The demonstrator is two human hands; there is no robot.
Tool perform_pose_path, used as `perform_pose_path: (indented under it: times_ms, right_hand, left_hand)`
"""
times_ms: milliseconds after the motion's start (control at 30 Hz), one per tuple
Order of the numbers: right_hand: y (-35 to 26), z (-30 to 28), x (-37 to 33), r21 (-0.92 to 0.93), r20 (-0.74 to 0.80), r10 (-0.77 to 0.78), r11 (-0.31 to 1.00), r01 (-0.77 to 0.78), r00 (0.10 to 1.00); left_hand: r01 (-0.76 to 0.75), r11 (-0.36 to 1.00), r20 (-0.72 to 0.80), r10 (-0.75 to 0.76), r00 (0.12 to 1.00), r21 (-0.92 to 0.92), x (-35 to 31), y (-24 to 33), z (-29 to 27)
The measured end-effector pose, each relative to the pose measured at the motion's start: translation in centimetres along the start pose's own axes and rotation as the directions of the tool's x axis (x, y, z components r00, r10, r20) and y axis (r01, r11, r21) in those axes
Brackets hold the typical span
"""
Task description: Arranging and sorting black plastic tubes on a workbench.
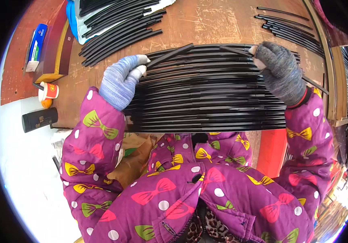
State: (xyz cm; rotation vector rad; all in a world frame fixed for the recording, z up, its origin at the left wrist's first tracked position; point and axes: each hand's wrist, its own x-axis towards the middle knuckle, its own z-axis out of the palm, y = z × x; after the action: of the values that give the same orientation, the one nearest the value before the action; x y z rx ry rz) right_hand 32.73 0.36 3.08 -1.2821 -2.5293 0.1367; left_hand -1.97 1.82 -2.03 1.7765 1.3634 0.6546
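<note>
My left hand (pixel 121 81), in a light blue knit glove with pale fingertips, pinches the end of a short black tube (pixel 170 55) that slants up to the right. Across from it my right hand (pixel 281 71), in a dark grey knit glove, is closed on a thin black rod (pixel 234 50). That rod's left end sticks out past the fingertips; a dark length also shows beyond the wrist, but I cannot tell if it is the same piece. Beneath both hands lies a wide layer of glossy black rods (pixel 206 91), side by side across the table's near edge.
More black tubes (pixel 121 42) lie at the far left, partly on a blue-white sack (pixel 74 20). Several thin rods (pixel 289 30) rest far right. Leftward are a wooden block (pixel 55 52), a blue-white box (pixel 37 46), a paper cup (pixel 49 92) and a black case (pixel 39 120).
</note>
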Motion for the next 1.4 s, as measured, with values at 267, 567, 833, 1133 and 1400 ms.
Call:
perform_pose_path:
  times_ms: [267, 567, 833, 1133, 1400]
  right_hand:
    - [-2.9, 1.7, 0.6, 0.054, -0.09, -0.008, 0.998, 0.013, 0.996]
    - [-2.3, 3.0, -0.4, 0.041, -0.09, -0.056, 0.997, 0.06, 0.994]
    - [-2.7, 3.1, 0.3, 0.11, -0.048, -0.027, 0.993, 0.033, 0.998]
    - [-3.1, 3.5, 0.3, 0.319, 0.123, -0.028, 0.948, -0.012, 0.992]
    - [2.1, -1.3, -3.6, 0.145, -0.282, 0.397, 0.918, -0.37, 0.874]
  left_hand:
    - [0.194, 0.974, 0.11, -0.181, 0.977, -0.122, -1.8, 2.6, 0.1]
    - [-0.02, 0.996, 0.023, 0.018, 1.0, 0.09, -2.3, 1.9, 0.4]
    - [-0.077, 0.987, 0.078, 0.067, 0.995, 0.143, -2.5, 1.5, 0.6]
    - [-0.254, 0.95, 0.2, 0.217, 0.956, 0.184, -1.9, 2.9, 1.7]
    - [-0.036, 0.998, 0.108, 0.029, 0.994, 0.06, -3.5, 0.9, -0.4]
